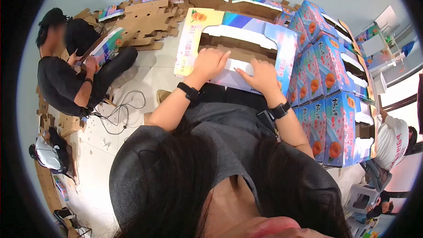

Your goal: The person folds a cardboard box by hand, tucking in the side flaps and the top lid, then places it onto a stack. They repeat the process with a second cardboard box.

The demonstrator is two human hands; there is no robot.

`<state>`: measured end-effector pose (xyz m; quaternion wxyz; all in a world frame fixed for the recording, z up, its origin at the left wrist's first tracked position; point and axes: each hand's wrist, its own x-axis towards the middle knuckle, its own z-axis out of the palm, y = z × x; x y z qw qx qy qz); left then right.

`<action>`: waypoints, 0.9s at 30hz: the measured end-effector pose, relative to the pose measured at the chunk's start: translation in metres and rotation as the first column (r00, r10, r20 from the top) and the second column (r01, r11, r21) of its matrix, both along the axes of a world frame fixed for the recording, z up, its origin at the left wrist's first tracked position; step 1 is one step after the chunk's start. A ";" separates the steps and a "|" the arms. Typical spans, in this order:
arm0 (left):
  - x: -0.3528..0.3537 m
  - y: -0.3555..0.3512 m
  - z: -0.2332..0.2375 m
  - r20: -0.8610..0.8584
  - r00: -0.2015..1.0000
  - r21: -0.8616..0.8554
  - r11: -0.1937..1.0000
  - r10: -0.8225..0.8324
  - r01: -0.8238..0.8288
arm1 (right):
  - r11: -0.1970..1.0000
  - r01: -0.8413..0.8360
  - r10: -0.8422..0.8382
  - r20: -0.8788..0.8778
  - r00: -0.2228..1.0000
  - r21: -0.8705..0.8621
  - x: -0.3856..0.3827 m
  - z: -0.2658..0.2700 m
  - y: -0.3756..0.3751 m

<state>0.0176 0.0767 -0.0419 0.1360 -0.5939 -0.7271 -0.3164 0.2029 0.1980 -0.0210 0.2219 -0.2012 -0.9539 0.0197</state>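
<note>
A printed cardboard fruit box (236, 20) with a wide cut-out opening lies across my lap, its brown inside showing. At the near edge of that opening, my left hand (210, 65) grips the box with its fingers bent over the rim. My right hand (261, 76) holds the same white edge further right, thumb stretched toward the middle and fingers curled over into the opening. Some fingertips of both hands are hidden from me. I wear a dark band on each wrist.
Stacked printed boxes (324, 105) stand close on my right. Flattened brown cardboard (147, 20) lies along the wall ahead. On the left, a seated person (66, 77) handles a printed carton (108, 44); a black cable (125, 110) loops over the floor. Another person (392, 143) is at right.
</note>
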 end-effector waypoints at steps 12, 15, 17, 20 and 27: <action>0.011 -0.072 0.045 0.107 0.964 0.259 0.943 -0.244 0.210 | 0.967 -0.118 0.134 0.055 0.990 -0.224 0.007 0.030 -0.003; 0.016 -0.095 0.049 0.058 0.983 0.412 0.901 -0.174 0.136 | 0.976 -0.025 0.006 -0.087 0.996 -0.215 0.009 0.033 -0.003; 0.018 -0.103 0.048 0.049 0.992 0.503 0.861 -0.118 0.078 | 0.957 0.040 -0.096 -0.187 0.978 -0.287 0.010 0.037 -0.007; 0.020 -0.108 0.050 0.124 0.987 0.486 0.874 -0.101 0.029 | 0.903 -0.024 -0.160 -0.389 0.907 -0.429 0.004 0.060 -0.022; 0.033 -0.090 0.041 0.442 0.862 0.326 0.940 -0.246 0.101 | 0.702 -0.474 -0.209 -0.791 0.576 -0.531 -0.014 0.045 -0.056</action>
